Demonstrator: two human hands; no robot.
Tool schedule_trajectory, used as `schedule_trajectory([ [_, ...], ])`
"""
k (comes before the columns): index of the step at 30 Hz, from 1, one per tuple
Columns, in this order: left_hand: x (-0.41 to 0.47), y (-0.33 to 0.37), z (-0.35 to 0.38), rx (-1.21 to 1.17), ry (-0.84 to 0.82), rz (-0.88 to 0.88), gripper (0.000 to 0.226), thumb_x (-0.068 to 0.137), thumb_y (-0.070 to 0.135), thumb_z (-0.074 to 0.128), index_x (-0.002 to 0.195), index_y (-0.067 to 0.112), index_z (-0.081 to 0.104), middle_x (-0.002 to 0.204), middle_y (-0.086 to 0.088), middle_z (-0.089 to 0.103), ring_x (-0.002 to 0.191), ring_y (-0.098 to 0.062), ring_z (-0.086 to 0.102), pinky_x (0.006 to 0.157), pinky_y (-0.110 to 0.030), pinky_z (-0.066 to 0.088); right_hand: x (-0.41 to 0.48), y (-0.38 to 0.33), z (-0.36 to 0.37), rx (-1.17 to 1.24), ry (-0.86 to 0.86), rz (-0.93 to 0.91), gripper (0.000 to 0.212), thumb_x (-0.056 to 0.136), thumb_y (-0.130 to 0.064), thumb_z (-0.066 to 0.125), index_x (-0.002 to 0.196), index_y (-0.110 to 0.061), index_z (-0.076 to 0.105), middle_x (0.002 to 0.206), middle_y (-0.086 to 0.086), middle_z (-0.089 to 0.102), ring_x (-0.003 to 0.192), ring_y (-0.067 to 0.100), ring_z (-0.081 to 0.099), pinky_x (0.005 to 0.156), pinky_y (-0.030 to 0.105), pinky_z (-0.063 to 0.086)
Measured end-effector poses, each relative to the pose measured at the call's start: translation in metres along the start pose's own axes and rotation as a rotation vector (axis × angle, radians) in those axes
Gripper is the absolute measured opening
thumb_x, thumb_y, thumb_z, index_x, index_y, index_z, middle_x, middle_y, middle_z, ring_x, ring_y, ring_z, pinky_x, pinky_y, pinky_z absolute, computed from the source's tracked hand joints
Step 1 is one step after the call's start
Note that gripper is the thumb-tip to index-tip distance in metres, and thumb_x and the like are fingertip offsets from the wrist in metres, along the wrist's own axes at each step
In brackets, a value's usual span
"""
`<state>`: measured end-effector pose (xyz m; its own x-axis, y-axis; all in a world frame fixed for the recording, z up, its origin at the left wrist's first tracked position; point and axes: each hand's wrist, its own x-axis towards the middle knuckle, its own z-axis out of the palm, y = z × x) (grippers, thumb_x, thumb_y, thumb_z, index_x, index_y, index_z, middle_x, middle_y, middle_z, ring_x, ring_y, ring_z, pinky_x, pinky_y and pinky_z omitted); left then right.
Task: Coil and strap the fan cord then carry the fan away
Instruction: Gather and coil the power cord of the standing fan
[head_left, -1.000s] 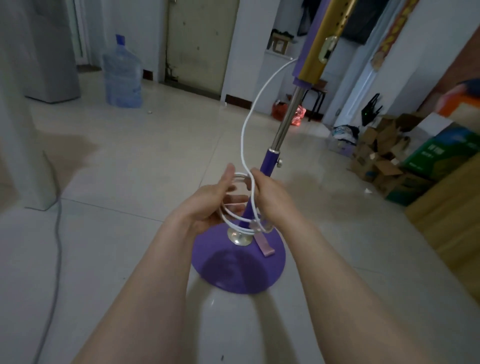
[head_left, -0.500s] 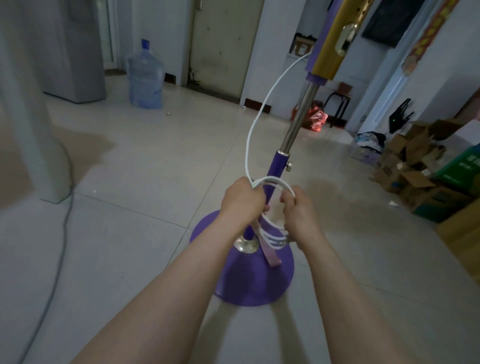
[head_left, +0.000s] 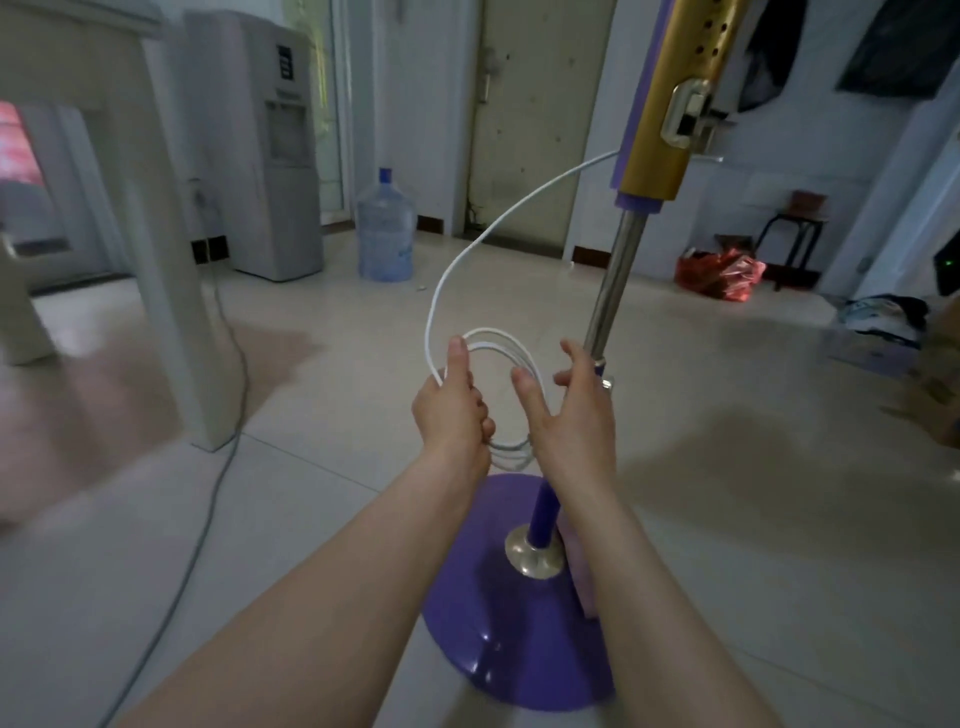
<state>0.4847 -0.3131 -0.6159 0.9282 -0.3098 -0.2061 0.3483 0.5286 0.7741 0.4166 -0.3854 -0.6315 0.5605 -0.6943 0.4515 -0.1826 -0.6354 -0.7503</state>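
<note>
A standing fan has a round purple base (head_left: 467, 613), a steel pole (head_left: 613, 280) and a gold upper housing (head_left: 670, 98). Its white cord (head_left: 498, 234) runs from the housing down into several loops, the coil (head_left: 511, 345), held at chest height left of the pole. My left hand (head_left: 454, 410) is closed on the coil's left side. My right hand (head_left: 571, 415) has its fingers spread, with the coil's right side lying against the palm and thumb. A pink strap (head_left: 579, 571) hangs behind my right forearm, mostly hidden.
A white table leg (head_left: 171, 291) stands at the left with a grey cable (head_left: 208, 499) trailing across the tiled floor. A water dispenser (head_left: 275, 156) and a blue water bottle (head_left: 385, 234) stand at the back. A red bag (head_left: 719, 270), a stool and cardboard boxes sit at the right.
Both hands have lifted the coil from down by the base to higher beside the pole. My right hand's fingers have spread open. The view has swung left.
</note>
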Motion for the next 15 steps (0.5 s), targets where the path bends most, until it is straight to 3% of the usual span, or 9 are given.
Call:
schedule_trajectory([
  [3, 0.007, 0.008, 0.006, -0.111, 0.091, 0.046, 0.047, 0.086, 0.049, 0.063, 0.060, 0.021, 0.037, 0.038, 0.008, 0.027, 0.031, -0.008, 0.022, 0.033, -0.018, 0.020, -0.016, 0.003, 0.013, 0.248, 0.210, 0.239, 0.087, 0.079, -0.059, 0.066, 0.149, -0.020, 0.030, 0.141, 0.006, 0.048, 0.129, 0.024, 0.046, 0.108, 0.045, 0.040],
  [6, 0.012, 0.010, 0.012, -0.254, 0.103, 0.044, 0.052, 0.082, 0.055, 0.063, 0.057, 0.023, 0.031, 0.041, 0.008, 0.022, 0.034, -0.009, 0.018, 0.033, -0.020, 0.017, -0.031, -0.001, 0.031, 0.618, -0.043, 0.686, 0.098, 0.074, -0.072, 0.062, 0.148, -0.016, 0.031, 0.133, 0.008, 0.054, 0.123, 0.025, 0.054, 0.107, 0.047, 0.042],
  [8, 0.011, 0.003, 0.011, -0.305, 0.075, 0.025, 0.057, 0.079, 0.062, 0.063, 0.052, 0.025, 0.027, 0.042, 0.007, 0.021, 0.034, -0.010, 0.017, 0.032, -0.020, 0.017, -0.031, -0.001, 0.044, 0.904, -0.184, 0.745, 0.073, 0.082, -0.062, 0.061, 0.131, -0.008, 0.051, 0.116, 0.010, 0.067, 0.105, 0.024, 0.067, 0.099, 0.047, 0.051],
  [10, 0.006, -0.007, 0.004, -0.302, 0.037, -0.001, 0.061, 0.077, 0.065, 0.062, 0.049, 0.026, 0.025, 0.042, 0.007, 0.020, 0.034, -0.010, 0.016, 0.032, -0.020, 0.018, -0.022, -0.002, 0.053, 1.021, -0.161, 0.752, 0.047, 0.093, -0.044, 0.058, 0.113, -0.001, 0.058, 0.097, 0.016, 0.073, 0.089, 0.027, 0.073, 0.082, 0.039, 0.060],
  [13, 0.000, -0.014, -0.007, -0.142, -0.049, 0.028, 0.061, 0.078, 0.069, 0.057, 0.045, 0.025, 0.030, 0.040, 0.006, 0.026, 0.033, -0.011, 0.029, 0.037, -0.022, 0.035, -0.009, -0.001, 0.056, 1.022, -0.117, 0.790, 0.037, 0.102, -0.027, 0.045, 0.120, 0.004, 0.052, 0.092, 0.018, 0.069, 0.081, 0.027, 0.070, 0.063, 0.032, 0.058],
  [15, 0.000, -0.009, -0.018, 0.066, -0.096, 0.094, 0.055, 0.077, 0.068, 0.057, 0.048, 0.023, 0.045, 0.045, 0.006, 0.043, 0.041, -0.010, 0.052, 0.058, -0.030, 0.054, -0.008, -0.001, 0.055, 1.013, -0.204, 0.780, 0.033, 0.104, -0.024, 0.040, 0.127, -0.002, 0.048, 0.103, 0.020, 0.069, 0.084, 0.027, 0.072, 0.059, 0.032, 0.058],
])
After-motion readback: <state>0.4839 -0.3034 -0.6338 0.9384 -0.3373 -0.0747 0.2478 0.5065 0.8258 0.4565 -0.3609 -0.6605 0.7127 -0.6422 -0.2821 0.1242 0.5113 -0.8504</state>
